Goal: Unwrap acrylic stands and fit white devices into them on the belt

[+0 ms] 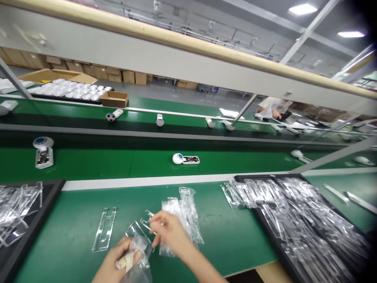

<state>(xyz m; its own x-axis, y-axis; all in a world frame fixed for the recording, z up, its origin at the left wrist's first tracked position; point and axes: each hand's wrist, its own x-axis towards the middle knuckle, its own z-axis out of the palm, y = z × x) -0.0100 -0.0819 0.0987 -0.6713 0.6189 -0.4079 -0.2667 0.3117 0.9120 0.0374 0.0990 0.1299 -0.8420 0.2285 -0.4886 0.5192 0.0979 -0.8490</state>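
Observation:
My left hand (119,259), with a pale wrap on one finger, grips a clear plastic bag (138,269) at the bottom centre. A clear plastic piece (137,232) pokes up from the bag's top. My right hand (167,230) is just right of it, fingers curled and partly apart, beside another clear piece (146,220); whether it pinches anything is too small to tell. Left of my hands, a clear frame with a cut-out (104,230) lies flat on the green table (70,224). A pile of clear bags (187,212) lies behind my right hand.
Black trays of clear plastic pieces stand at right (306,224) and left (32,232). Beyond the white edge strip, a green conveyor (147,159) carries white devices (190,159). Slanted metal posts and a long rail cross above. Another person's hand (276,114) shows at far right.

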